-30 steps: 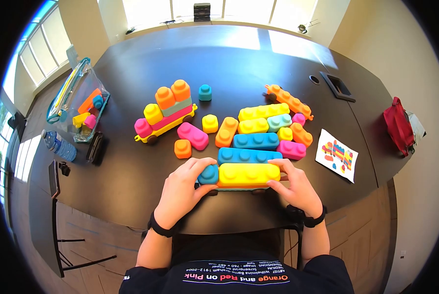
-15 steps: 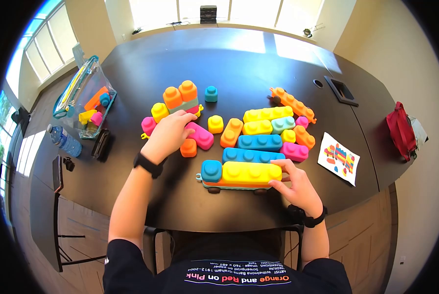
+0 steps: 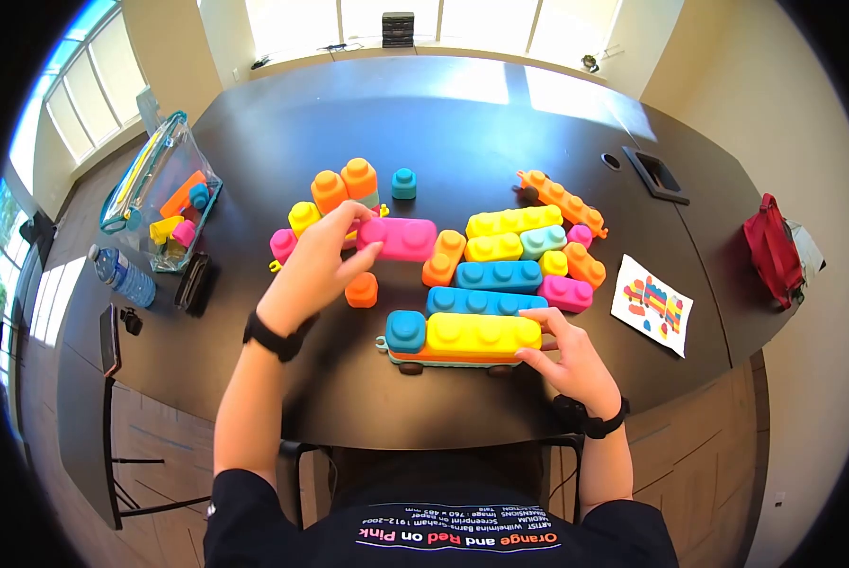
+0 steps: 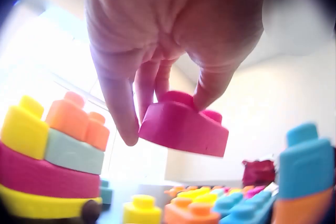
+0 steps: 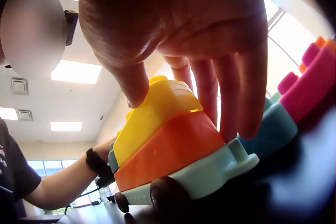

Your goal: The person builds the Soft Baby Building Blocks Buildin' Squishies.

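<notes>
My left hand (image 3: 312, 263) pinches a pink two-stud block (image 3: 403, 239) between thumb and fingers. In the left wrist view that pink block (image 4: 184, 129) hangs in the air above the other blocks. My right hand (image 3: 580, 367) grips the right end of a wheeled toy wagon near the table's front edge. This wagon has a pale teal base (image 5: 210, 174), an orange layer (image 5: 168, 150), a long yellow block (image 3: 486, 333) and a blue cube block (image 3: 406, 331) on its left end. Left of the left hand stands another stacked wagon with orange blocks (image 3: 345, 184) on top.
Behind the front wagon lie several blocks, including blue long blocks (image 3: 498, 275) and yellow ones (image 3: 512, 221). An orange cube block (image 3: 361, 291) sits below my left wrist. A picture card (image 3: 652, 305) lies right, a clear bag (image 3: 164, 194) and water bottle (image 3: 121, 276) left.
My left hand let go of the front wagon's blue end, reached up-left to the pink block, and lifted it rightward. My right hand has stayed at the wagon's right end.
</notes>
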